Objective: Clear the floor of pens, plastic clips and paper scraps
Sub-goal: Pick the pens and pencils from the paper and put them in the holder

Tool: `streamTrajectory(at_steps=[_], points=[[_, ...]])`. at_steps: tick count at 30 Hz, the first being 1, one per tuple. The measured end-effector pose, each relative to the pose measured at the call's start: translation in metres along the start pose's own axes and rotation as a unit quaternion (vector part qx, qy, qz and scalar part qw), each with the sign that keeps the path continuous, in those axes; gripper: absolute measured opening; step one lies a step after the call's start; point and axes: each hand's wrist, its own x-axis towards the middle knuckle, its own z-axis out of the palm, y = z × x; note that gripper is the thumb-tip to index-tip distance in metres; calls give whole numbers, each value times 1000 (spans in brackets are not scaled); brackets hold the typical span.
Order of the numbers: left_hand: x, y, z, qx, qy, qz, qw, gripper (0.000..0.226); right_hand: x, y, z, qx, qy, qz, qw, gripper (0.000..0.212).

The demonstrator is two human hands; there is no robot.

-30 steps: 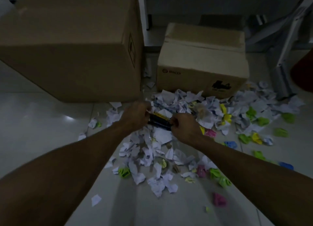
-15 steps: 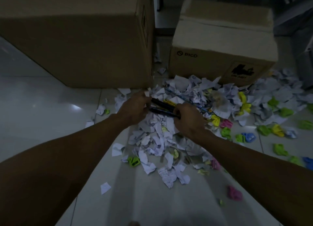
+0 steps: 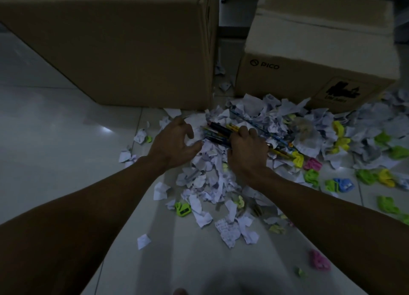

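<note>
Dim tiled floor [image 3: 55, 144]: right hand [image 3: 247, 153] grips a pen bundle [image 3: 218, 132], left hand [image 3: 174, 143] loosely curled, empty; loose pens could slip out.

A heap of paper scraps [image 3: 212, 173] lay on the floor [image 3: 55, 144] in front of two boxes. The large box [image 3: 115, 42] stood to the left, the small box [image 3: 316, 51] to its right, with a gap between them. A bundle of pens [image 3: 218, 132] lay on top of the heap, held by the right hand [image 3: 247, 151]. The left hand [image 3: 174, 143] was just left of the pens' ends, above the scraps. Plastic clips [image 3: 342, 139] lay scattered among the scraps to the right, and one clip [image 3: 183, 209] lay at the heap's near edge.
</note>
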Motion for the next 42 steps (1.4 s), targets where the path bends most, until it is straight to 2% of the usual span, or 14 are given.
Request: streamTrajectory(at_steps=[3,7,12,14,18,20,22,23,25,27,30,35,39,42], points=[[3,5,0,-21,24,-12,999,35,1,-4,2,-24,29,6,999,18],[2,12,-4,-63,64,-34,995,27,0,-2,0,-24,14,-22,999,11],[2,17,-7,-166,83,-158,970,27,1,8,-1,57,48,-18,997,17],[8,27,-9,-265,60,-205,940,30,4,10,-10,186,63,6,981,21],[18,62,-16,-419,-82,-263,865,35,7,-1,-38,404,57,-8,913,12],[22,76,-16,-460,-84,-279,839,31,8,-5,-49,443,38,-39,895,16],[27,83,-13,-508,-42,-313,801,31,7,-2,-51,462,40,-52,884,18],[29,84,-12,-532,-18,-336,777,33,8,3,-49,453,47,-52,889,18],[30,81,-10,-578,26,-383,720,34,9,14,-39,362,46,-37,930,17],[26,72,-8,-590,39,-413,692,32,9,25,-26,246,15,-26,969,18],[17,58,-5,-575,22,-432,694,34,6,28,-10,142,-11,-46,989,20],[11,51,-2,-560,18,-439,702,33,6,21,3,69,55,-43,995,16],[13,51,1,-553,-8,-425,716,35,5,15,4,17,60,-17,998,7],[15,53,3,-552,-32,-422,718,34,6,14,9,7,65,-16,998,25]])
